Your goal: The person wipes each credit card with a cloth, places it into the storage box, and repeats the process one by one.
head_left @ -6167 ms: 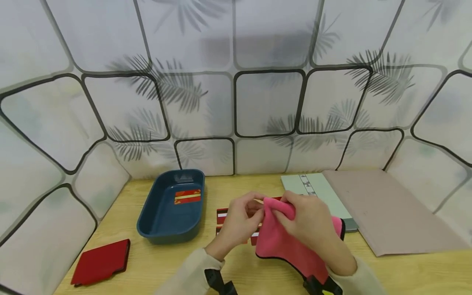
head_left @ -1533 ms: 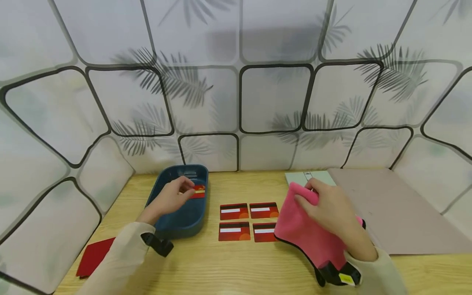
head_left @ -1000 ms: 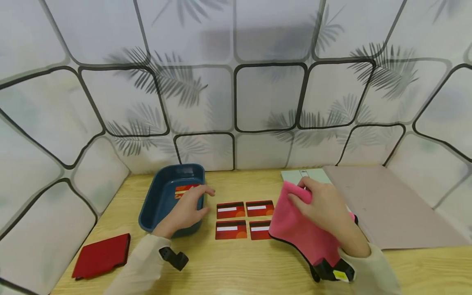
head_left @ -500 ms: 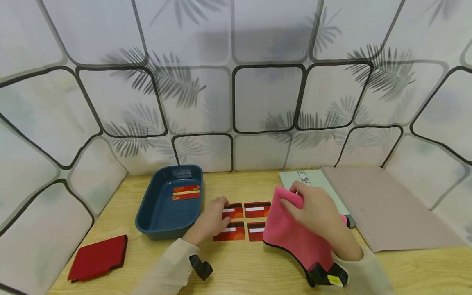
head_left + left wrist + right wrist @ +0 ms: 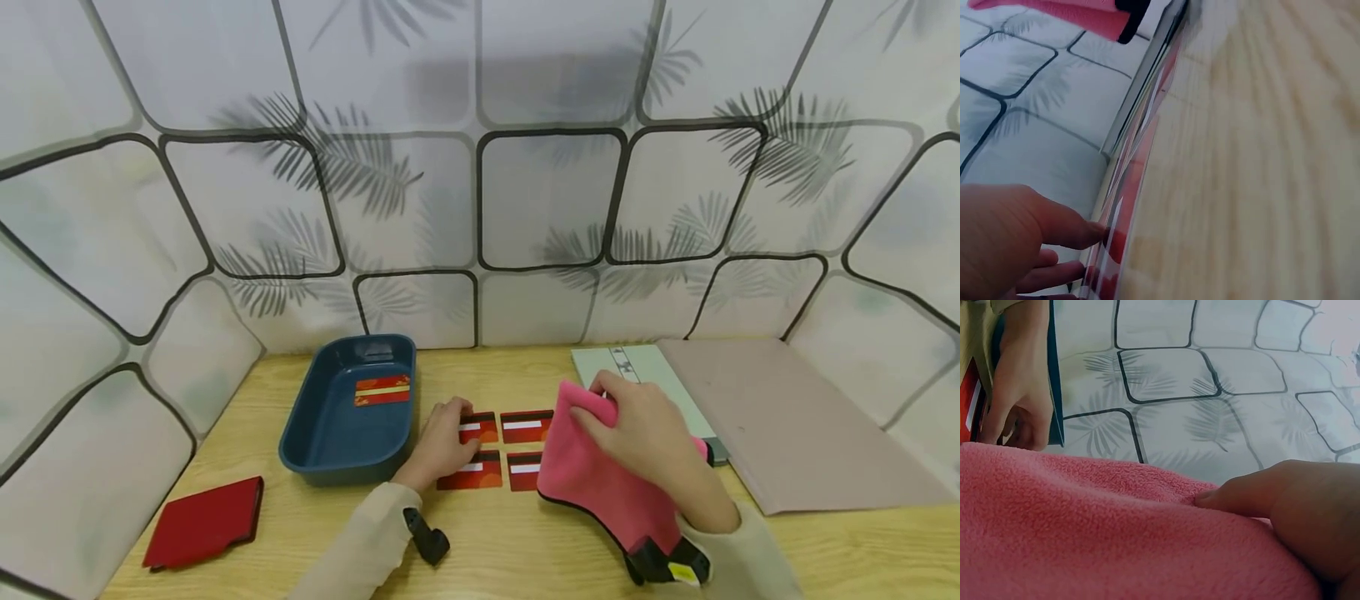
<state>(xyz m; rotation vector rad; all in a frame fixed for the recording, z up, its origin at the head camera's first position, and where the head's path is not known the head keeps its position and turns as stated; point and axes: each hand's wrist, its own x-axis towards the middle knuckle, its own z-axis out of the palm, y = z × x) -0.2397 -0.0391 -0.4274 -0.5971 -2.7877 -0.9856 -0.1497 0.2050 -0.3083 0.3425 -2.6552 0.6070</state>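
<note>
My left hand is at the upper left bank card, which lies flat on the table. Its thumb sits at the near edge and its fingers at the far edge; the hand hides the card's left part. Thumb and fingertips also show at the red card in the left wrist view. My right hand pinches a folded corner of a pink cloth with dark edging, which hangs below it. Other red cards lie in rows: upper right card, lower left card and lower right card.
A blue tray stands left of the cards, with a red and gold card inside. A red wallet lies at the front left. At the right are a pale green notebook and a large greyish-pink board.
The hands were together at the cloth; my left hand then moved over the tray and came back right, down to the upper left card. My right hand keeps hold of the cloth.
</note>
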